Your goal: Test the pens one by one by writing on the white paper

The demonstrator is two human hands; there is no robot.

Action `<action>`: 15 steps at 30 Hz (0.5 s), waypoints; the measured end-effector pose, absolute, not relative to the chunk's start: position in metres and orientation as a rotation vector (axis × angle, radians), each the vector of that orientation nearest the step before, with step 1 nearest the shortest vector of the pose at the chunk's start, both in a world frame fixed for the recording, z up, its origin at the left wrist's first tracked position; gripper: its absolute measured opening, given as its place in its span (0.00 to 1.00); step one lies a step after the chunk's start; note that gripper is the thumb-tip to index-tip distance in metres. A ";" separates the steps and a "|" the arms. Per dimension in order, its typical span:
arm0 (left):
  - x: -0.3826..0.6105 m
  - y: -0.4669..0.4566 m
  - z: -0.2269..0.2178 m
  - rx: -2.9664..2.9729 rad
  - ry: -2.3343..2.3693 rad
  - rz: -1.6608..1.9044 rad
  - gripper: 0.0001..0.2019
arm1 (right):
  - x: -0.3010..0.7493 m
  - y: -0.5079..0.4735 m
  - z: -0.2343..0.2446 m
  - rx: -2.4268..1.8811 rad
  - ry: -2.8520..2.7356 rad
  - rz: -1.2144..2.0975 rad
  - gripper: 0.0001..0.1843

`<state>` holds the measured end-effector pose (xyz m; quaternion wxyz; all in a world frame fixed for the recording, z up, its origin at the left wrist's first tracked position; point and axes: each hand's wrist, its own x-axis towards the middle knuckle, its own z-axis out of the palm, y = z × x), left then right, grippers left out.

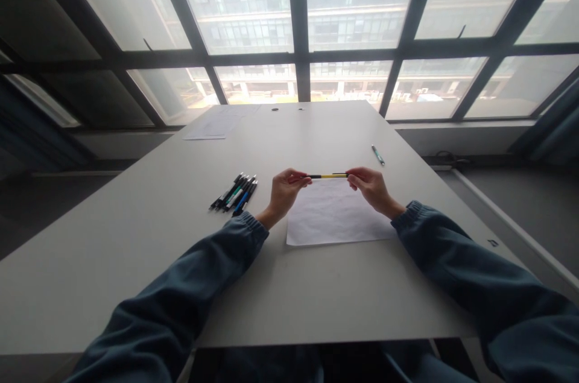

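Observation:
A yellow and black pen [329, 176] is held level above the far edge of a white sheet of paper [337, 214]. My left hand [286, 189] pinches its black left end between thumb and fingers. At the other end, my right hand [368, 187] grips the part with the dark clip. Left of my left hand lies a bunch of pens [233, 193] in black, white, green and blue, side by side on the table. One green pen [377, 155] rests alone beyond my right hand.
The white table [136, 262] stretches away toward large windows [253, 3]. More printed paper [212, 123] lies at its far left. A small dark mark or scrap [493, 243] sits near the right edge. Curtains hang at both sides.

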<state>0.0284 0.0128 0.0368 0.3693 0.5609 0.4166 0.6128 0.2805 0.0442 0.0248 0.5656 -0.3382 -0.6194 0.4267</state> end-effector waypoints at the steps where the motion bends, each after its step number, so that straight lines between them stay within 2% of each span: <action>1: 0.027 0.014 0.032 1.474 1.079 1.568 0.15 | 0.281 0.044 0.023 -0.810 -1.429 1.008 0.19; 8: 0.013 0.027 0.015 1.800 1.167 1.558 0.11 | 0.281 0.048 0.012 -0.868 -1.291 1.039 0.19; 15: 0.012 0.027 0.012 1.754 1.254 1.616 0.12 | 0.276 0.047 0.008 -0.871 -1.233 1.023 0.18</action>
